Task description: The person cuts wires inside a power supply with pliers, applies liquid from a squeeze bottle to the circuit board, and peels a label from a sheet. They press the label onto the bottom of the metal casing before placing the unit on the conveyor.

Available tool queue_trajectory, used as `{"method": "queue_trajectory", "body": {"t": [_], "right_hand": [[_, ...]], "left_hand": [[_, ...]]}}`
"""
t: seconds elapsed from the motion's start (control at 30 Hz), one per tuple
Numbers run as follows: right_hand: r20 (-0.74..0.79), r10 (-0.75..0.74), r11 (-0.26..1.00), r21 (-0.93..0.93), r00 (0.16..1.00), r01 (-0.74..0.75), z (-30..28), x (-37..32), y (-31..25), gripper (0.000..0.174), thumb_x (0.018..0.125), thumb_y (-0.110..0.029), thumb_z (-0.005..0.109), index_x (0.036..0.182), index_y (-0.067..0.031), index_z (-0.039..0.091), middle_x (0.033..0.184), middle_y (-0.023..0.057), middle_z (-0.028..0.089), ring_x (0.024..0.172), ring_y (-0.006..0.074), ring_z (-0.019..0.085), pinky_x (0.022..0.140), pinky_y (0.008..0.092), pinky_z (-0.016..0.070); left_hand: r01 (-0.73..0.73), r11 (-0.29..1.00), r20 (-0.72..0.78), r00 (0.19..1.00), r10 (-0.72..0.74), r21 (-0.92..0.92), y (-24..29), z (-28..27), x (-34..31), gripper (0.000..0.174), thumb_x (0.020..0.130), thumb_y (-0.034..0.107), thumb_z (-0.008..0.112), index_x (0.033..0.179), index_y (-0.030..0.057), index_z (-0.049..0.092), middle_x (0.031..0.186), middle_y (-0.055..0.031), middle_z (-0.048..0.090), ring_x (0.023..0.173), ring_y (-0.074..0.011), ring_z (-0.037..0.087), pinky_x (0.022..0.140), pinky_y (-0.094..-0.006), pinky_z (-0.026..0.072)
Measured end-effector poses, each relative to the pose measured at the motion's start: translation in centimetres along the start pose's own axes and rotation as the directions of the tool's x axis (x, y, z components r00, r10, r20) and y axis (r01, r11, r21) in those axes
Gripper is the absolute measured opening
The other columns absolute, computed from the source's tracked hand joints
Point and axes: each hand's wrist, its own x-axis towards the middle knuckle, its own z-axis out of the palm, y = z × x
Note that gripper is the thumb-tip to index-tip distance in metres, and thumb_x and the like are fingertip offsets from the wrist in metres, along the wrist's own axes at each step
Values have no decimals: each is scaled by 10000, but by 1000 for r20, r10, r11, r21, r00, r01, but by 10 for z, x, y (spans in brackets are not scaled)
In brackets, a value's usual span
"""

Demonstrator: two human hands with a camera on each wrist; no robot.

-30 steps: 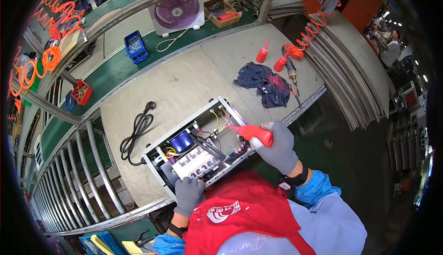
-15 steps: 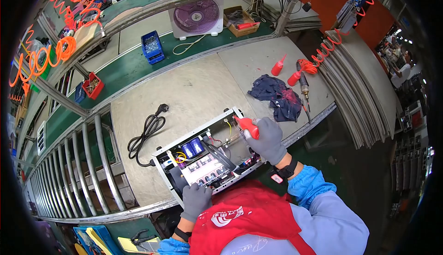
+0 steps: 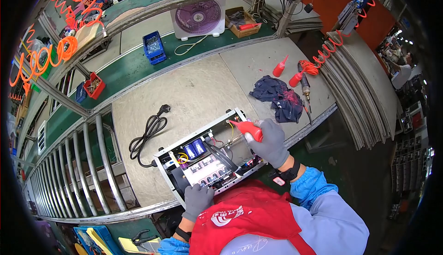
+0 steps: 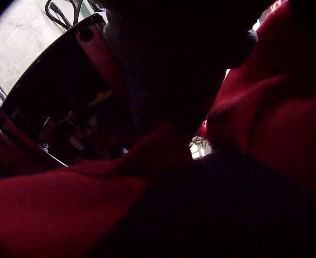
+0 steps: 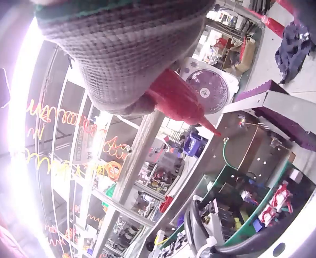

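Note:
A metal equipment case (image 3: 210, 129) with its top off lies on the bench, showing blue capacitors (image 3: 197, 148), a white board (image 3: 210, 168) and wiring inside. My gloved right hand (image 3: 270, 145) grips a red squeeze bottle (image 3: 249, 130) over the case's right end. The bottle's tapered nozzle points toward the far right corner, close to a yellow wire (image 3: 231, 131); the right wrist view shows the bottle (image 5: 176, 99) tilted nozzle-down above the interior. At the near left edge, my gloved left hand (image 3: 199, 201) holds the case rim with curled fingers. The left wrist view is mostly dark.
A black power cord (image 3: 150, 135) runs from the case's left side. Two more red bottles (image 3: 279, 68), a stained dark cloth (image 3: 275, 97) and a driver tool (image 3: 305, 87) lie at the right. Behind stand a blue screw bin (image 3: 153, 48) and a purple fan (image 3: 198, 18).
The head view has shifted, moving the scene rightward. My right hand brought the bottle nozzle to the case's far right corner, then tilted it flatter. My left hand stays at the rim.

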Motion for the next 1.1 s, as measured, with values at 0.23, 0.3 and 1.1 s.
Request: {"method": "queue_trajectory", "body": {"t": [0.23, 0.3, 1.1], "right_hand": [[33, 21, 997, 78, 999, -23, 6, -3, -6, 389, 734, -184, 835, 1031, -42, 628, 878, 140, 644, 750, 337, 664, 654, 415, 530], [71, 49, 989, 139, 996, -58, 2, -4, -11, 410, 731, -177, 844, 1036, -17, 622, 862, 149, 638, 739, 331, 658, 647, 411, 520], [112, -33, 985, 173, 993, 13, 44, 0, -23, 360, 710, -190, 825, 999, -56, 658, 849, 122, 655, 752, 322, 669, 650, 414, 541]], "left_hand": [[-17, 1000, 34, 999, 17, -8, 1, -8, 2, 113, 769, 258, 685, 842, 172, 678, 700, 15, 611, 756, -218, 585, 610, -413, 374], [-13, 1000, 57, 998, 13, 0, 1, -8, 3, 120, 776, 267, 681, 851, 174, 683, 705, 18, 614, 759, -215, 585, 615, -414, 378], [15, 1000, 42, 999, -15, 18, 3, -6, 2, 153, 772, 258, 663, 905, 192, 701, 716, 30, 613, 768, -212, 598, 582, -400, 387]]}}
